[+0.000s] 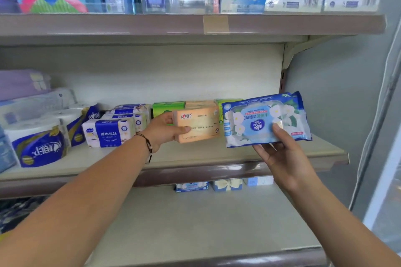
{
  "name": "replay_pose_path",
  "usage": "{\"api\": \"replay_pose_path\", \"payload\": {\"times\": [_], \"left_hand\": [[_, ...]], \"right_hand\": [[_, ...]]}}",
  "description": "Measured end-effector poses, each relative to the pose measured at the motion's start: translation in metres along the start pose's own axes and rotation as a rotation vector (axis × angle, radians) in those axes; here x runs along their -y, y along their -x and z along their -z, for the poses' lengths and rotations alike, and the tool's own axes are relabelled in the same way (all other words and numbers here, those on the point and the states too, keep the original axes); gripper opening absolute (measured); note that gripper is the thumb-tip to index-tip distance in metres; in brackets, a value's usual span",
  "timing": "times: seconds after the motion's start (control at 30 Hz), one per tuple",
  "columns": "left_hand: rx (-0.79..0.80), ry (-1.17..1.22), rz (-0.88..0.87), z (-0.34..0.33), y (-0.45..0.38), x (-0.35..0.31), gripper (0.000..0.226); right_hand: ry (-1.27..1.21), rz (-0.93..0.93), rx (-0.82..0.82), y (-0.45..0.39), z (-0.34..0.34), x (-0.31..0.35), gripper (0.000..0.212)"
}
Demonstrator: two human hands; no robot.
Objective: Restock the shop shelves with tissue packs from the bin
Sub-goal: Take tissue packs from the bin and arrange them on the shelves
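- Your left hand (165, 130) grips the peach-orange plastic-wrapped tissue pack (198, 124); slide it squarely back against the matching packs mid-shelf.
- Your right hand (282, 154) pinches the soft blue floral wet-wipe pack (267, 118) over the beige middle shelf's (325, 149) right end; set it flat, label forward.

The beige metal middle shelf (195, 158) carries, at its left, white toilet rolls in blue-and-gold wrappers (39, 147), then a row of white-and-blue soft tissue packs (108, 133) running from near to far. Green tissue packs (167, 107) sit at the far middle. The lower beige shelf (195, 223) bears small blue-and-white boxes (226, 184) at its far edge.
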State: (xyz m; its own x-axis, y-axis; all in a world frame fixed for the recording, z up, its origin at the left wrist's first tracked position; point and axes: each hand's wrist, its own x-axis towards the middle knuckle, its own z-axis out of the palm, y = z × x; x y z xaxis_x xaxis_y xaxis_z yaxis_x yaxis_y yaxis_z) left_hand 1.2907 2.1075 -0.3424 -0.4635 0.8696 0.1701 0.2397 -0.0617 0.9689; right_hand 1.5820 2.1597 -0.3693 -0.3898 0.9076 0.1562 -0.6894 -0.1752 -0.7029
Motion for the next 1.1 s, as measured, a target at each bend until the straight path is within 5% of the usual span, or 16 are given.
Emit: {"api": "replay_pose_path", "payload": {"times": [0.17, 0.43, 0.77, 0.93, 1.1], "left_hand": [[0.067, -0.046, 0.005, -0.011, -0.024, 0.001, 0.028], [0.107, -0.138, 0.086, -0.021, -0.063, 0.024, 0.041], [-0.095, -0.358, 0.072, -0.02, -0.075, 0.046, 0.085], [-0.364, -0.443, -0.457, -0.029, -0.003, 0.018, 0.05], [-0.136, -0.156, -0.392, -0.033, 0.082, 0.006, 0.036]], "right_hand": [[0.016, 0.027, 0.022, -0.006, 0.01, 0.0, 0.028], [0.009, 0.019, 0.021, -0.01, 0.024, -0.003, 0.043], [0.01, -0.024, 0.007, -0.006, 0.032, -0.014, 0.046], [-0.07, -0.056, 0.008, 0.013, 0.024, -0.02, 0.037], [-0.097, -0.089, 0.022, 0.04, 0.011, -0.028, 0.041]]}}
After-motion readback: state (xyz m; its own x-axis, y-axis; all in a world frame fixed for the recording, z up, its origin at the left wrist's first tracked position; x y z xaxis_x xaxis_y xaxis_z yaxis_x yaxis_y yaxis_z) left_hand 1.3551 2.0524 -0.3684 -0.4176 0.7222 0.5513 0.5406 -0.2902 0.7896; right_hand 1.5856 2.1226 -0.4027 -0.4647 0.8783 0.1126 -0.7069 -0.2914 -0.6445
